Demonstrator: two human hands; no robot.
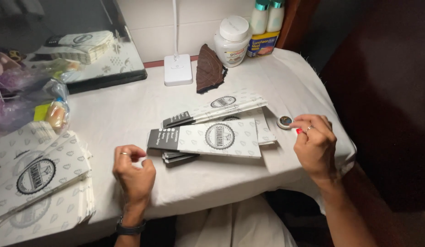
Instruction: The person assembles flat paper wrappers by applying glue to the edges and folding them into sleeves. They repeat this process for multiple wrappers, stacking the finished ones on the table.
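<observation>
A small pile of white paper bags (215, 135) with a round dark emblem and a black end strip lies in the middle of the white-covered table (125, 114). My left hand (132, 176) hovers just left of the pile, fingers loosely curled, holding nothing. My right hand (315, 144) is to the pile's right. Its fingertips reach toward a small round container (284, 121) near the table's right edge; whether they touch it is unclear.
A larger stack of the same bags (39, 183) sits at the near left. A plastic bag with items (52, 110), a mirror (84, 50), a white lamp base (178, 69), a brown leaf-shaped object (209, 68), a white jar (232, 41) and bottles (266, 23) line the back.
</observation>
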